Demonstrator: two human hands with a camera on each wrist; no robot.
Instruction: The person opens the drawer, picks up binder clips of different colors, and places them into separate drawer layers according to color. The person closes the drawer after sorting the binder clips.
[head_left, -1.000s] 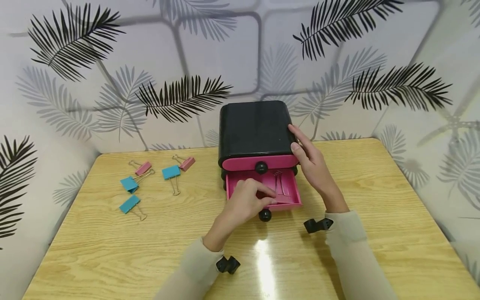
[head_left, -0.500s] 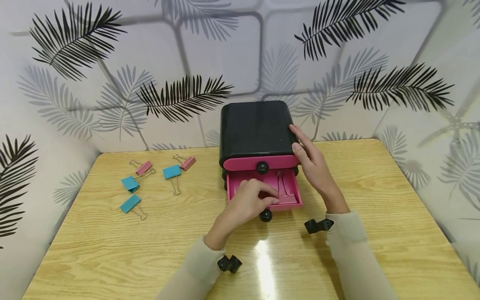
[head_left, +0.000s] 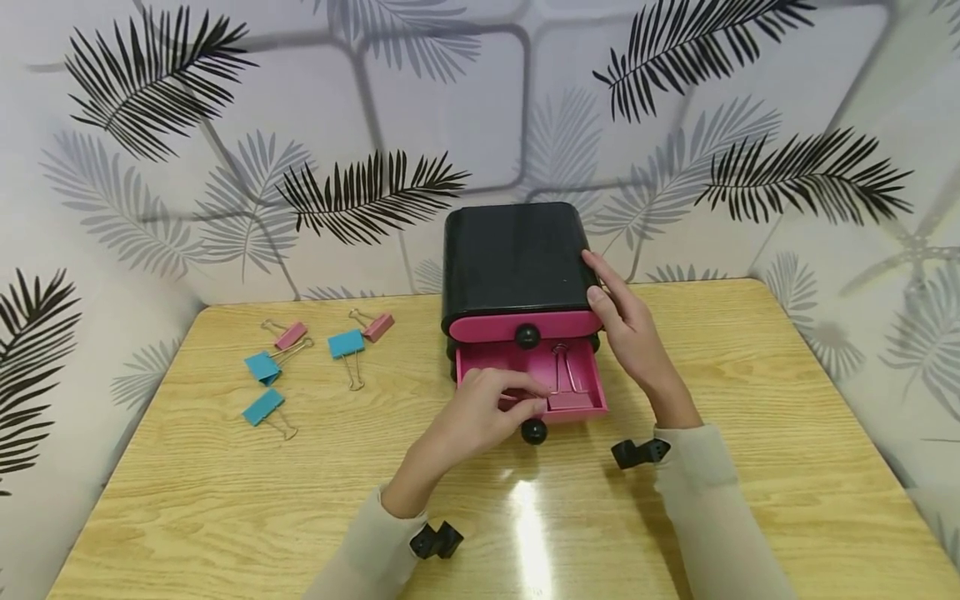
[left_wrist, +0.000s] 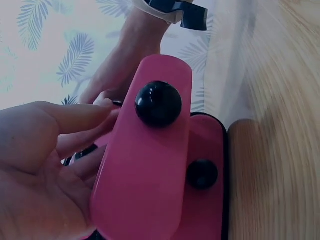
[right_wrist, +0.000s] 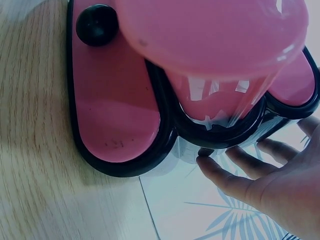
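A palm-leaf-printed wall covering [head_left: 450, 108] stands behind the cabinet, and a wood-grain bench [head_left: 225, 500] carries it. The black cabinet [head_left: 517, 258] has pink drawer fronts; below its top drawer, one pink drawer [head_left: 579, 414] is pulled out toward the person. The hands are apart: the right hand [head_left: 626, 325] rests against the cabinet's right side, fingers loosely extended; the left hand [head_left: 487, 408] reaches into the drawer in front of the cabinet, thumb and forefinger bent toward each other, though whether they pinch anything I cannot tell. A pink binder clip [head_left: 570, 402] lies in that drawer, just right of the left thumb, its wire handles pointing toward the cabinet. Left of the cabinet lie three blue clips [head_left: 346, 343] and two smaller pink clips [head_left: 378, 327]. Round black knobs [head_left: 528, 336] sit on the cabinet's drawer fronts.
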